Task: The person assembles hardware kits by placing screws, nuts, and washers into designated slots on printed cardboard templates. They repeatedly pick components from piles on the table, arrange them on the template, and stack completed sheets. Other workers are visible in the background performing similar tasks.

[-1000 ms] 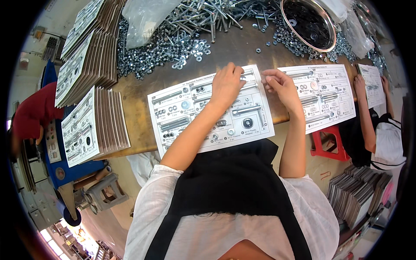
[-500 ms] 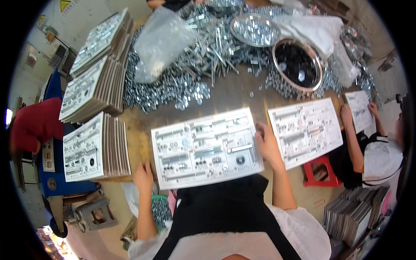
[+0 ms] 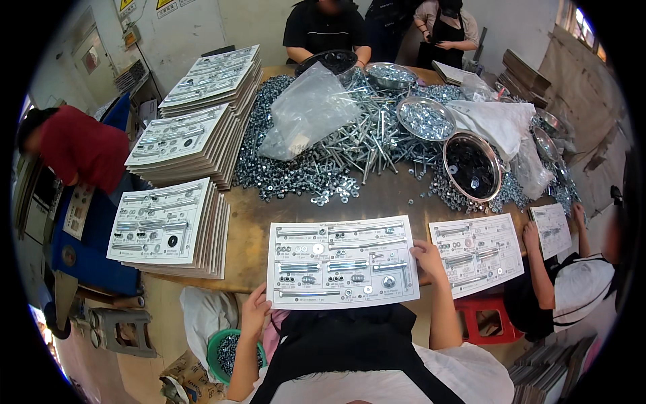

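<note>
A white card (image 3: 343, 266) with printed outlines carries rows of bolts, nuts, washers and a hex key. It sits in front of me at the table's near edge. My left hand (image 3: 255, 311) is closed on its lower left corner. My right hand (image 3: 429, 260) grips the upper part of its right side, thumb on the face. A second filled card (image 3: 476, 254) lies just right of my right hand, on the table edge.
Tall stacks of filled cards (image 3: 178, 138) stand at the left. A heap of bolts (image 3: 367, 138) and nuts (image 3: 276, 178) covers the far table, with a plastic bag (image 3: 311, 111), a bowl of washers (image 3: 425, 118) and a bowl of black parts (image 3: 472, 165). Co-workers sit right and opposite.
My view has tilted up, showing people across the table. My left hand, apart from the card before, has come onto its lower left corner. My right hand keeps its grip at the right side.
</note>
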`<state>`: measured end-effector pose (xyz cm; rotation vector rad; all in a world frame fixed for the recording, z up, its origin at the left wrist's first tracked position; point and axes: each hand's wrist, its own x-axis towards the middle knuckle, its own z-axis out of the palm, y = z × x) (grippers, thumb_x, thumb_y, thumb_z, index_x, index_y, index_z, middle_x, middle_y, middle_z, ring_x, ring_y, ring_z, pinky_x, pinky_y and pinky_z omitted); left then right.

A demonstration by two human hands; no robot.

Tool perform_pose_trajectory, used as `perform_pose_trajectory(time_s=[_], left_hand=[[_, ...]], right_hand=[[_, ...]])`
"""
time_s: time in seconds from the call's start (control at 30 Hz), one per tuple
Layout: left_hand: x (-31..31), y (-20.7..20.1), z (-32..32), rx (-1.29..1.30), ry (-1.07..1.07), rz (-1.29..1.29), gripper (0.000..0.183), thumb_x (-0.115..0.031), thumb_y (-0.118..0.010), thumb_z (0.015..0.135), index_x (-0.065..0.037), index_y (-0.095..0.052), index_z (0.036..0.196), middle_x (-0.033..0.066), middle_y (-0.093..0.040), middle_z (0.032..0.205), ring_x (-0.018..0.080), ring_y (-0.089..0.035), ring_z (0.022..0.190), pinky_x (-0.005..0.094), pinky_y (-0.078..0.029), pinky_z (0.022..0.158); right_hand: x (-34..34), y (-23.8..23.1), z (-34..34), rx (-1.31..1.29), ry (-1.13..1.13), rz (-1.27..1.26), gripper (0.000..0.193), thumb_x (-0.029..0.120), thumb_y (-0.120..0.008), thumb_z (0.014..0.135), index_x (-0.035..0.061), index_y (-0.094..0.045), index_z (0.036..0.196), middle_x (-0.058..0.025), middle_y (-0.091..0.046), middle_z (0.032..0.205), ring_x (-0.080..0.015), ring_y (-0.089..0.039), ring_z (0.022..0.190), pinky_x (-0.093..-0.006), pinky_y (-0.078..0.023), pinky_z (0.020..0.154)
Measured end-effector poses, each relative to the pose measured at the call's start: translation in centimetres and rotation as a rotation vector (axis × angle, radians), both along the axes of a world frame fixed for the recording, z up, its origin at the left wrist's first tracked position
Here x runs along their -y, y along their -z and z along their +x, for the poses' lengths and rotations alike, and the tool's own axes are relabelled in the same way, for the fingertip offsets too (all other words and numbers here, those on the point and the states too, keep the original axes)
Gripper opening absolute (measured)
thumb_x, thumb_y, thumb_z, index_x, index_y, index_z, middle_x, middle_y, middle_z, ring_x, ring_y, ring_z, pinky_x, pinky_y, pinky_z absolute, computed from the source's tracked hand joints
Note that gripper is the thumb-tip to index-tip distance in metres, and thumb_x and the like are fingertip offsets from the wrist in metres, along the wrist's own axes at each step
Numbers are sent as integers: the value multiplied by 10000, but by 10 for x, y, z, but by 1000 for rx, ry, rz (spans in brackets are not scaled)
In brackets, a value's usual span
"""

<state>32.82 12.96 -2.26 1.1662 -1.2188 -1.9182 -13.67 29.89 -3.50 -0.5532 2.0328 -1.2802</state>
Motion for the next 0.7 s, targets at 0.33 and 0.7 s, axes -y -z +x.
perform_pose_trajectory(time_s=[0.33,0.7], left_hand=[[3,-50,15,-104,16,-37,628,97,-469,848,28,-405,1468,129,-649,1242,161,-660,1032,262,-547,828],[52,-179,84,-120,-112,-255,597,7,-593,843,44,-467,1425,125,-674,1211,142,-680,960,226,-551,765]], right_hand=[[11,-86,2,157,-42,-204,321,83,-623,931,-37,-634,1230,-65,-695,994,-142,-655,862,-283,-546,726],[113,-220,39,242,-388,-449,397,91,-611,942,-110,-558,1281,-149,-696,1104,-158,-689,930,-260,-545,831]])
